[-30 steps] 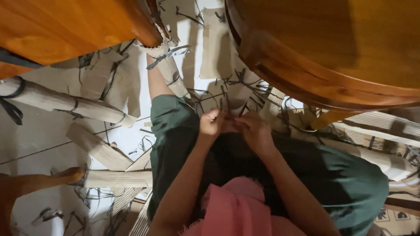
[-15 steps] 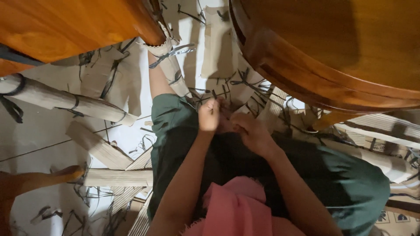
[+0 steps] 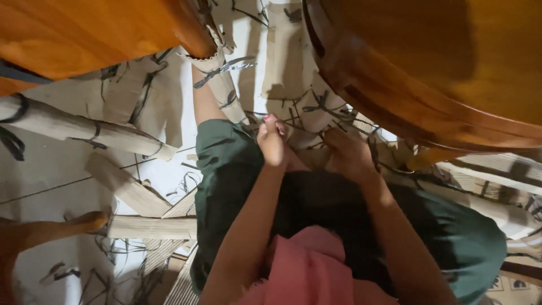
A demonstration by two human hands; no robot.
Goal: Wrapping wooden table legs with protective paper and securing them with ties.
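Note:
My left hand (image 3: 272,141) is raised over my knee, its fingers pinched on a thin black strap (image 3: 299,125) that runs across the brown cardboard wrapping (image 3: 291,73) on the floor. To its right, my right hand (image 3: 350,153) rests on the strapped cardboard just under the rim of a round polished wooden tabletop (image 3: 440,73). Its fingers are hidden, so I cannot tell whether it grips anything. Both forearms reach out over my green trousers (image 3: 226,164) and a pink cloth (image 3: 310,271).
A second polished wooden panel (image 3: 84,34) hangs over the upper left. A cardboard-wrapped leg bound with black straps (image 3: 73,129) lies on the pale floor at left. Loose cardboard strips (image 3: 149,229) and cut strap bits lie below it, beside a bare wooden leg (image 3: 34,234).
My hands were together in front of my lap. The left one has lifted with the strap, and the right one has moved up and right onto the cardboard.

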